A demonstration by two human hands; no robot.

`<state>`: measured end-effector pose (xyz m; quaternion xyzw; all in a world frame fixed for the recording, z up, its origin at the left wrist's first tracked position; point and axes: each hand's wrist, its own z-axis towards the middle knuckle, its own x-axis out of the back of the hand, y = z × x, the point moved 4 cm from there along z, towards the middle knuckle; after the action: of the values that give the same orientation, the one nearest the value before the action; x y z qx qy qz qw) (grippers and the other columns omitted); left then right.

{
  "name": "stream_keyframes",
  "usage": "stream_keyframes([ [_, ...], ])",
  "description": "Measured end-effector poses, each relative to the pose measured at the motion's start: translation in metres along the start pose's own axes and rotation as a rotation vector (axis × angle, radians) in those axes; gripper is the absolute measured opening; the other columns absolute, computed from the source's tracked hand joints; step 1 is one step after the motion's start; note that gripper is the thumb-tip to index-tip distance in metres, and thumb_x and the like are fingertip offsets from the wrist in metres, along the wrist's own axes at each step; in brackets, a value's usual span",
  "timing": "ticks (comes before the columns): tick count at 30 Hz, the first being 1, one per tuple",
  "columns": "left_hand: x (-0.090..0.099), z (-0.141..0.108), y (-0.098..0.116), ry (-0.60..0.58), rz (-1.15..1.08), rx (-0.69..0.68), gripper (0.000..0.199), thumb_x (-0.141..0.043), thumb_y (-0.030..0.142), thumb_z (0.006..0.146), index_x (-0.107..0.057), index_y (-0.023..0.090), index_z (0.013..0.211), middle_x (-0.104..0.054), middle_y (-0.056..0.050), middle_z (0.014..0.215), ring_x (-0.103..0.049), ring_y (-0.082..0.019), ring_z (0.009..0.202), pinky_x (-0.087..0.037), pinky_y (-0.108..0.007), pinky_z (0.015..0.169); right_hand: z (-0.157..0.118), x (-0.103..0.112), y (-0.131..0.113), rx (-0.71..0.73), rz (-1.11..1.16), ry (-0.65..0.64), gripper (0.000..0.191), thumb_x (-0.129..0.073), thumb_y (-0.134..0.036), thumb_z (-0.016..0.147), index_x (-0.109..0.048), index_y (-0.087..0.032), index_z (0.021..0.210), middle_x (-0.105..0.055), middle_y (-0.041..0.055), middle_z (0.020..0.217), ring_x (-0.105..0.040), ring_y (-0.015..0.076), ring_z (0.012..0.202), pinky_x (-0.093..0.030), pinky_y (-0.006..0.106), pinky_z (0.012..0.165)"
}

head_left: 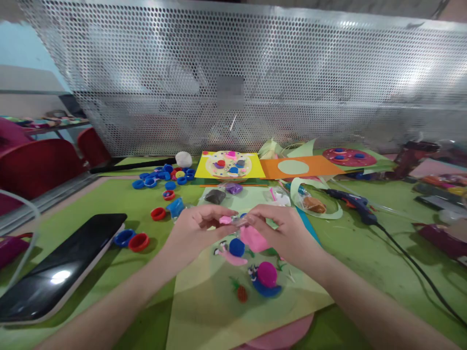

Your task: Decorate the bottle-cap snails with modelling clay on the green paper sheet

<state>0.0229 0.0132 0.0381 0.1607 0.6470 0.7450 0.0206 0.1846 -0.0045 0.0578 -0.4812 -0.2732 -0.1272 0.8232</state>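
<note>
Both hands meet over a pale yellow sheet (197, 311). My left hand (200, 226) pinches a small lump of pink clay (225, 220) between thumb and fingers. My right hand (275, 228) is closed on a clear plastic wrapper (240, 221) beside that lump. Larger pink clay (254, 239) hangs or lies just under the right fingers; which one is unclear. Below the hands are a pink snail with a blue shell (237, 247), a blue snail with a magenta shell (267, 275) and a small orange-brown pineapple shape (242, 293).
A black phone (65, 267) lies left, near blue and red caps (139, 241). A glue gun (355, 204) with a black cord is at right. Behind are a decorated yellow card (255, 165), an orange card (321, 166), bagged clay (215, 196) and a perforated metal panel (153, 73).
</note>
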Motion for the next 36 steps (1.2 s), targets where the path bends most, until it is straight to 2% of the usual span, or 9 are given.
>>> stream_keyframes([
  [9,-0.003,-0.002,-0.001,0.014,-0.071,0.032,0.025,-0.076,0.028,0.062,-0.071,0.021,0.086,-0.074,-0.003,0.083,-0.068,-0.02,0.076,-0.054,-0.031,0.071,0.001,0.001,0.006,-0.015,0.038,0.047,0.023,-0.048,-0.026,0.085,-0.066,-0.019,0.073,-0.068,0.0004,0.071,-0.06,0.013,0.066,-0.043,0.022,0.059],
  [15,0.008,0.005,0.001,0.079,0.014,0.023,0.027,-0.07,0.037,0.071,-0.07,0.024,0.095,-0.073,-0.002,0.084,-0.066,-0.018,0.078,-0.052,-0.028,0.069,0.014,0.019,0.034,-0.226,0.107,0.144,0.03,-0.045,-0.035,0.086,-0.063,-0.016,0.071,-0.068,0.0035,0.073,-0.061,0.0153,0.07,-0.045,0.025,0.063],
  [19,0.013,0.008,-0.002,0.096,0.042,0.027,0.032,-0.07,0.036,0.071,-0.068,0.022,0.1,-0.073,-0.003,0.088,-0.065,-0.018,0.079,-0.05,-0.027,0.069,0.022,0.031,0.066,-0.376,0.175,0.18,0.034,-0.042,-0.04,0.085,-0.064,-0.013,0.089,-0.066,0.0068,0.079,-0.061,0.0156,0.064,-0.047,0.026,0.058],
  [22,0.012,0.006,-0.002,0.075,0.075,0.035,0.047,-0.071,0.037,0.07,-0.06,0.023,0.113,-0.073,-0.002,0.087,-0.066,-0.018,0.077,-0.049,-0.027,0.069,0.025,0.037,0.083,-0.394,0.101,0.231,0.038,-0.044,-0.038,0.085,-0.057,-0.012,0.109,-0.065,0.012,0.099,-0.063,0.0224,0.086,-0.05,0.036,0.075],
  [24,0.009,0.004,-0.001,0.055,0.096,0.034,0.051,-0.071,0.039,0.07,-0.056,0.023,0.116,-0.073,-0.001,0.085,-0.066,-0.018,0.076,-0.049,-0.027,0.069,0.025,0.041,0.087,-0.393,-0.01,0.312,0.047,-0.053,-0.034,0.08,-0.05,-0.012,0.121,-0.056,0.0156,0.118,-0.051,0.0296,0.112,-0.04,0.045,0.092],
  [27,0.006,0.002,0.001,0.043,0.126,0.034,0.052,-0.07,0.04,0.071,-0.054,0.023,0.117,-0.074,-0.001,0.082,-0.067,-0.019,0.079,-0.049,-0.028,0.072,0.024,0.037,0.069,-0.231,-0.267,0.326,0.056,-0.06,-0.03,0.076,-0.045,-0.015,0.128,-0.045,0.014,0.133,-0.035,0.0305,0.127,-0.028,0.048,0.104],
  [31,0.0,0.0,0.001,0.008,0.13,0.053,0.056,-0.068,0.04,0.073,-0.049,0.023,0.123,-0.074,-0.001,0.085,-0.067,-0.021,0.085,-0.049,-0.028,0.075,0.013,0.006,0.028,0.144,-0.278,-0.037,0.045,-0.057,-0.033,0.082,-0.05,-0.023,0.125,-0.056,0.0059,0.124,-0.051,0.0209,0.114,-0.04,0.037,0.098],
  [33,-0.004,-0.001,-0.001,-0.041,0.091,0.056,0.059,-0.065,0.039,0.076,-0.044,0.023,0.128,-0.074,-0.001,0.088,-0.067,-0.021,0.087,-0.05,-0.027,0.072,0.005,-0.005,0.014,0.22,-0.263,-0.109,0.04,-0.06,-0.032,0.08,-0.056,-0.021,0.118,-0.063,0.0055,0.113,-0.057,0.0194,0.103,-0.046,0.033,0.089],
  [36,-0.009,-0.004,-0.004,-0.108,0.044,0.046,0.058,-0.061,0.037,0.08,-0.038,0.023,0.132,-0.074,-0.002,0.089,-0.067,-0.021,0.087,-0.05,-0.026,0.069,-0.002,-0.013,0.005,0.285,-0.27,-0.09,0.025,-0.06,-0.025,0.081,-0.063,-0.018,0.105,-0.068,0.0054,0.098,-0.061,0.0179,0.09,-0.05,0.029,0.077],
])
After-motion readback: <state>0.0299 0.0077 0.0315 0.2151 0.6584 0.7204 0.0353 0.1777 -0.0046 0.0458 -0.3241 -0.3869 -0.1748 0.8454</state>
